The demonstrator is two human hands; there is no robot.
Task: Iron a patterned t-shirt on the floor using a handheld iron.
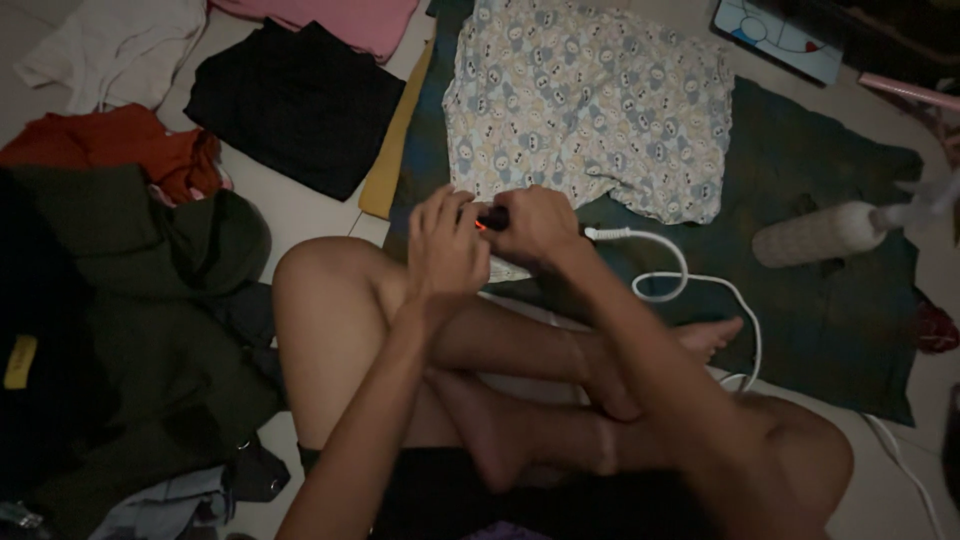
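Note:
I sit cross-legged on the floor. My right hand (535,228) grips the dark handle of a clothes iron (492,217), where a small red light glows; most of the iron is hidden behind my hands. My left hand (443,248) rests against the same handle, fingers curled at it. The iron's white cord (690,285) trails right and loops over a dark green cloth (820,330) spread on the floor. A pale patterned garment (590,105) lies flat on that cloth just beyond my hands.
A heap of dark clothes (130,340) lies at left, with an orange garment (110,150), a white one (110,45), a folded black one (295,100) and a pink one (330,18) behind. A white spray bottle (830,232) lies on its side at right.

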